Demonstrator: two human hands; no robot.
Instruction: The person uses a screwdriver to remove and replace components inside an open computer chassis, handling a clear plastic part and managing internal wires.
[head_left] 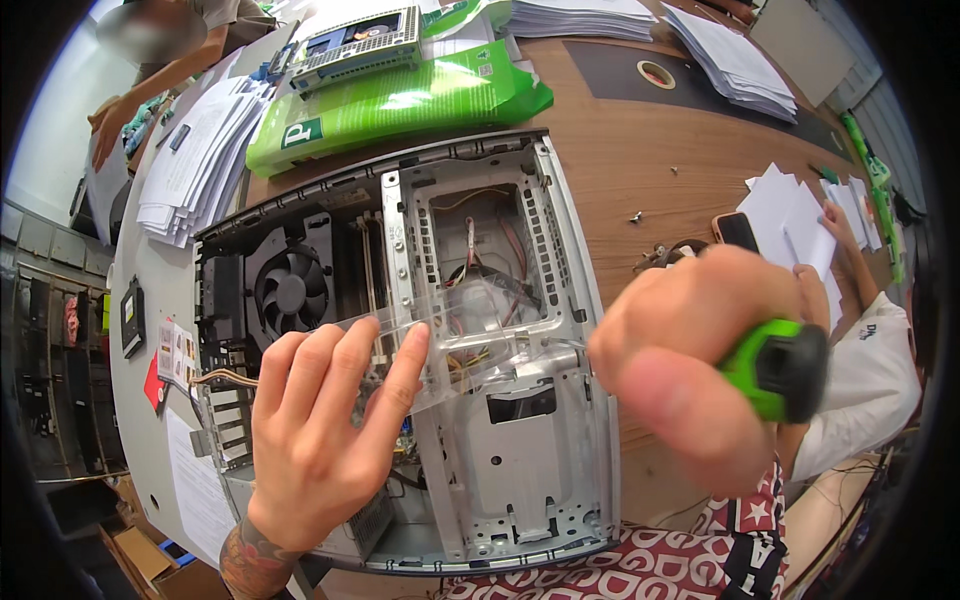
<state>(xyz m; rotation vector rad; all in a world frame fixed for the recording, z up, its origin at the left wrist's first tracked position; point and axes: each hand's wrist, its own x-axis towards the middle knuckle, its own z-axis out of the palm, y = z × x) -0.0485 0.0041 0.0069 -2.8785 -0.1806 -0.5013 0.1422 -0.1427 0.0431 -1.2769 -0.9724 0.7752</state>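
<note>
An opened desktop computer case (520, 450) lies on its side in front of me, its metal frame and black fan (291, 286) exposed. Across its middle rests a clear plastic piece (470, 340), perhaps packaging; its exact kind is hard to make out. My left hand (335, 420) lies over the plastic's left part with fingers stretched and spread. My right hand (700, 350), blurred, is wrapped round a screwdriver (775, 370) with a green and black handle. Its thin shaft points left over the case's right rail; the tip is hard to see against the plastic.
Behind the case, a green paper pack (400, 105) carries a metal drive cage (355, 48). Paper stacks (205, 155) stand left. Screws (636, 217), a tape roll (656, 74) and a phone (735, 232) lie right. A co-worker's hands (815, 290) touch papers there; another person stands far left.
</note>
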